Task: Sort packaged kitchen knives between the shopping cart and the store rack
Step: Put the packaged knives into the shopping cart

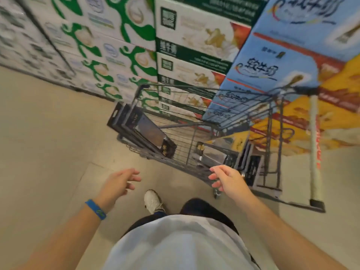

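Reaches toward cart (194,87) with both hands bare — left hand (118,184) over floor, right hand (227,179) close by near rim, fingers (214,177) loose, grasping nothing. Has knives (140,131) stood on end against cart's left wall, hang-tabs above rim — likely for easy picking. Stores more packs (214,156) flat, low in basket. Shows no rack, only stacked cartons (116,36) behind.
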Action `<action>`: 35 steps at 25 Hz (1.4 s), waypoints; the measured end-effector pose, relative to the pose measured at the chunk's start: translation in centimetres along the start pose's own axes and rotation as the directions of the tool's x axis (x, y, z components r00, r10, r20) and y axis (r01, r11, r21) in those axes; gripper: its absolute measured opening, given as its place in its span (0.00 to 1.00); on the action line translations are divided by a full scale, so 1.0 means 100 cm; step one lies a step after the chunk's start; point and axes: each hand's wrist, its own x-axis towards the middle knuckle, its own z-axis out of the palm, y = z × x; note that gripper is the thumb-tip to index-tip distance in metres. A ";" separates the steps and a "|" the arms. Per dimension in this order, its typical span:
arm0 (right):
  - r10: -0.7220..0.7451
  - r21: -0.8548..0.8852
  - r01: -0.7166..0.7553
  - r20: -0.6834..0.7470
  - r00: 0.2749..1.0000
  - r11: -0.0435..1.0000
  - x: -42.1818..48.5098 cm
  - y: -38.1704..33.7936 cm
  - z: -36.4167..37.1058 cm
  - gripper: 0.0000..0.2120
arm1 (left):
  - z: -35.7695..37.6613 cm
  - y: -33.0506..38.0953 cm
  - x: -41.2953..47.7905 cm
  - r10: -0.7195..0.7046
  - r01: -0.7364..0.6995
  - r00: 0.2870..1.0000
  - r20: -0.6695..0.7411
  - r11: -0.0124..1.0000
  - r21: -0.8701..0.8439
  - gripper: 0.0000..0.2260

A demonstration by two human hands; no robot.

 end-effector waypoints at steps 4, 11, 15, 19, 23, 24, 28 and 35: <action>0.020 0.005 -0.019 -0.132 0.991 1.000 -0.005 0.008 -0.007 0.08 | 0.032 0.040 0.029 0.049 -0.066 0.990 0.130 0.990 0.123 0.11; -0.014 -0.345 -0.059 -0.207 0.978 0.937 0.041 0.001 -0.040 0.11 | 0.089 0.084 0.044 0.034 -0.103 0.963 0.267 0.963 0.249 0.11; -0.117 -0.765 -0.035 -0.144 0.983 0.644 0.083 -0.015 -0.052 0.15 | 0.100 0.107 0.042 0.046 -0.118 0.974 0.222 0.938 0.326 0.11; -0.281 -0.954 0.033 -0.054 0.958 0.299 0.123 -0.023 -0.056 0.13 | 0.104 0.121 0.040 0.066 -0.120 0.985 0.157 0.925 0.362 0.12; 0.021 -0.976 -0.001 0.004 1.000 0.218 0.153 -0.025 -0.046 0.15 | 0.110 0.122 0.037 0.089 -0.142 0.985 0.145 0.900 0.412 0.12; 0.062 -0.980 0.004 0.017 0.998 0.198 0.156 -0.022 -0.042 0.12 | 0.111 0.121 0.036 0.086 -0.143 0.985 0.151 0.895 0.423 0.12; 0.173 -0.959 0.011 0.062 0.983 0.282 0.163 -0.016 -0.051 0.09 | 0.112 0.126 0.042 0.057 -0.140 0.980 0.189 0.874 0.466 0.12; 0.201 -0.622 -0.061 0.157 0.967 0.781 0.169 -0.059 -0.097 0.24 | 0.120 0.172 0.066 0.144 -0.257 0.951 0.272 0.860 0.442 0.09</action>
